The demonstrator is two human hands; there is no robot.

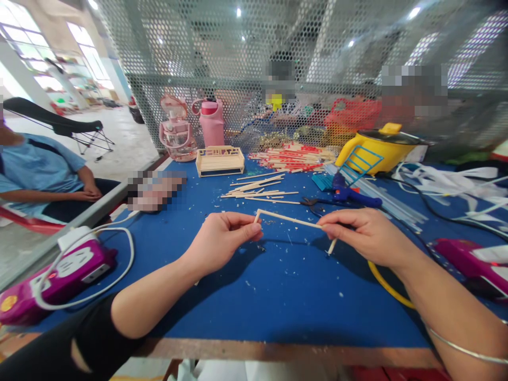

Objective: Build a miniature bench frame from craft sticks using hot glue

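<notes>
Both hands hold a small frame of thin wooden sticks (pixel 291 217) just above the blue table. One long stick runs across, with a short piece at each end. My left hand (pixel 222 238) pinches the short piece at the left corner. At the other end, my right hand (pixel 363 233) grips the right corner, and a short piece points down below its fingers. Behind the hands lies a loose pile of plain sticks (pixel 257 188), with dark pliers (pixel 311 203) touching its right side. A blue glue gun (pixel 353 196) rests behind my right hand.
A miniature wooden bed-like frame (pixel 220 160) stands at the back, near two pink bottles (pixel 212 123). Red-tipped sticks (pixel 293 157) lie by the mesh panel. A yellow pot (pixel 369 151) is back right. Purple power strips (pixel 67 270) flank the table. A person in blue sits left.
</notes>
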